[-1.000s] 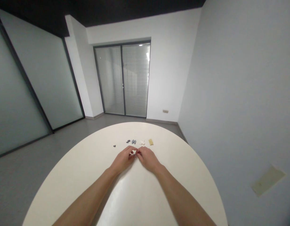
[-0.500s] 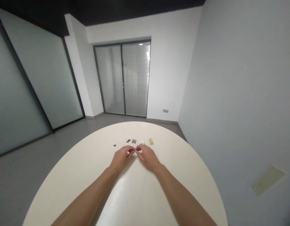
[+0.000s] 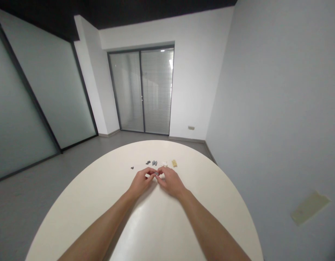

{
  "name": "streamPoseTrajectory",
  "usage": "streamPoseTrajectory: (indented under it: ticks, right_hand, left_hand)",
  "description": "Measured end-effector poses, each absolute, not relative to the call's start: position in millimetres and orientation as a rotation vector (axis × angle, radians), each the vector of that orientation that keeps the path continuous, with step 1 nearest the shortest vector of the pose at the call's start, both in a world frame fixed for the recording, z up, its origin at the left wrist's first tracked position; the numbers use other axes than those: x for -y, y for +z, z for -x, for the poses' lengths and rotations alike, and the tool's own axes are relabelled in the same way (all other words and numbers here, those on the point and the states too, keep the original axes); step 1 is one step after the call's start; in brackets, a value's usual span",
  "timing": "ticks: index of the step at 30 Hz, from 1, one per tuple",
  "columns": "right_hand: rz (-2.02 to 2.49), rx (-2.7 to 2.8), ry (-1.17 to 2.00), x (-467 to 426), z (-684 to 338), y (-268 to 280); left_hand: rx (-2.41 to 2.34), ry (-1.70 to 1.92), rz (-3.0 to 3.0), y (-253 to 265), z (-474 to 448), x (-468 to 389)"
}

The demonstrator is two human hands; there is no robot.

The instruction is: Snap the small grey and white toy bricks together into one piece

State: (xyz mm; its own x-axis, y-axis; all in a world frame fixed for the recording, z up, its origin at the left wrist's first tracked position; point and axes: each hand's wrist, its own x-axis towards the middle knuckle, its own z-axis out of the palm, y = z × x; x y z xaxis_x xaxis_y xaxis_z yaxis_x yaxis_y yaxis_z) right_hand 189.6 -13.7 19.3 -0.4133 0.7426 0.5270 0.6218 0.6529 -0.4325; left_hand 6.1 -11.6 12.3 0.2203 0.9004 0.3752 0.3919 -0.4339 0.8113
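Note:
My left hand [image 3: 141,180] and my right hand [image 3: 169,180] meet over the middle of the table, fingertips pinched together. Between them is a small grey piece [image 3: 157,174], likely a toy building brick, mostly hidden by the fingers. Just beyond the hands lie grey pieces [image 3: 154,163] and dark grey pieces [image 3: 148,162]. White pieces [image 3: 164,164] sit right behind my right fingers, partly covered. To their right is a pale yellow group of pieces [image 3: 174,163]. One small dark piece [image 3: 132,168] lies apart, left of my left hand.
The round cream table [image 3: 211,203] fills the lower view, its curved edge close to the white wall [image 3: 278,108] on the right. Past it stand a glass door with blinds [image 3: 156,94] and frosted glass panels [image 3: 53,79] at left.
My fingers have shifted slightly around the small grey piece, which shows a little differently between the fingertips. The pieces on the table lie where they were.

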Motion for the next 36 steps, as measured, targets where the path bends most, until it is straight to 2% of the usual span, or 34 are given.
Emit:
streamPoseTrajectory:
  ticks: [12, 36]
  right_hand:
    - [1.06, 2.165, 0.123, 13, -188, 18]
    - [1.077, 2.203, 0.175, 16, -192, 21]
  left_hand:
    - [-1.179, 1.195, -1.886, 14, -14, 14]
    - [-1.265, 1.09, -2.042, 14, -16, 22]
